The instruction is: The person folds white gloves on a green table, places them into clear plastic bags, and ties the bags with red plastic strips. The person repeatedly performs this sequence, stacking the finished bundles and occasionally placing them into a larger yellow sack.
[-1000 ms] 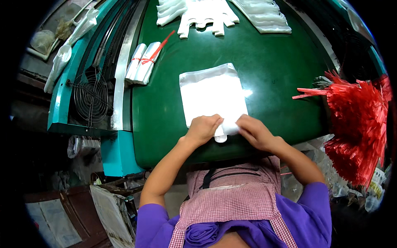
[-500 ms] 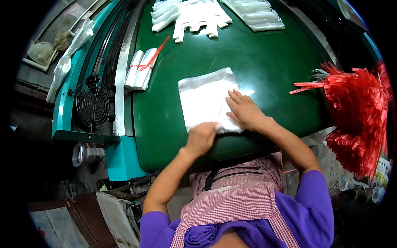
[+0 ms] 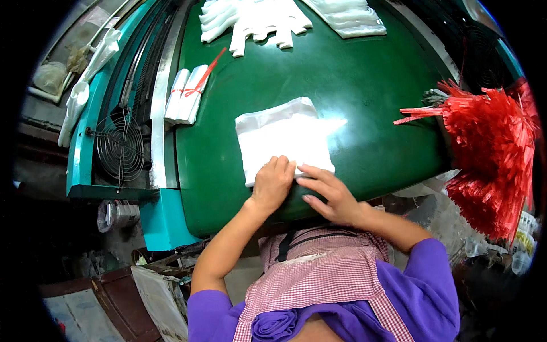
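A flat stack of white plastic bags (image 3: 283, 137) lies on the green work surface (image 3: 364, 74) in front of me. My left hand (image 3: 273, 181) is closed, its fingers curled over the near edge of the stack. Beside it, my right hand (image 3: 330, 196) has its fingers apart, the index fingertip touching the near edge close to the left hand. What lies under the left fingers is hidden. To the left are two rolled bundles of clear-white bags (image 3: 187, 96) tied with red strips.
White handled bags (image 3: 268, 23) and another pile of bags (image 3: 348, 17) lie at the far end. A large bunch of red plastic strips (image 3: 484, 159) hangs at the right edge. A teal machine frame (image 3: 165, 219) with a round wire guard (image 3: 121, 149) borders the left side.
My right hand has come off the top of the bags and moved toward me, to the near edge beside my left hand. The left hand has shifted slightly.
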A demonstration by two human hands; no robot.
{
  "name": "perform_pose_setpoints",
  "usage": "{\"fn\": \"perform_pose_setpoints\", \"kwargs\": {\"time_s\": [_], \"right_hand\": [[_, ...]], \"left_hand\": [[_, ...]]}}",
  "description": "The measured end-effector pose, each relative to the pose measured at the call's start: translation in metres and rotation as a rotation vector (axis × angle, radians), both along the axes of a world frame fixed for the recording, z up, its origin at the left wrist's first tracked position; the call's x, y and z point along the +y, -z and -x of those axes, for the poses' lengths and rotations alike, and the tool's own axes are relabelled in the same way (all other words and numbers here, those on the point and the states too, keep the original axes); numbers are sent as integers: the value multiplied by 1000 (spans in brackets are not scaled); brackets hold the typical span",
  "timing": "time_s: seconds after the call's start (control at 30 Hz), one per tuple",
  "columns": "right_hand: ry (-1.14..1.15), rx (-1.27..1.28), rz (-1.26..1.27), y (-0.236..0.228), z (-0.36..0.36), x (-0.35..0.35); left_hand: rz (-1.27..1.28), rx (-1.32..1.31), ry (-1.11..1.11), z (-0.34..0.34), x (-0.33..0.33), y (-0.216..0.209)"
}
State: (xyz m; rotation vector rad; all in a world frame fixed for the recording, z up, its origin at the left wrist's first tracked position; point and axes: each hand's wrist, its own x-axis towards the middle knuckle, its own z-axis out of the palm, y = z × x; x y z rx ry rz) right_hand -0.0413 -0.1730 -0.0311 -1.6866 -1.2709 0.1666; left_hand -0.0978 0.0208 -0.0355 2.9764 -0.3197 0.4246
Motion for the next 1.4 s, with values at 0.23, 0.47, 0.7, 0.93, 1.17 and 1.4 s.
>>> {"fn": "perform_pose_setpoints", "kwargs": {"time_s": [0.23, 0.47, 0.7, 0.93, 1.17, 1.4], "right_hand": [[-32, 1643, -591, 9, -29, 14], [-365, -79, 82, 30, -36, -1], [-477, -591, 403, 16, -91, 10], [-269, 57, 573, -33, -47, -16], [-75, -119, 424, -15, -28, -20], [330, 425, -53, 19, -60, 9]], "left_hand": [[476, 243, 325, 10, 44, -12], [315, 548, 200, 33, 51, -24], [-13, 163, 296, -22, 26, -83], [123, 392, 118, 25, 10, -27], [443, 478, -79, 56, 31, -29], [292, 203, 64, 3, 11, -26]]}}
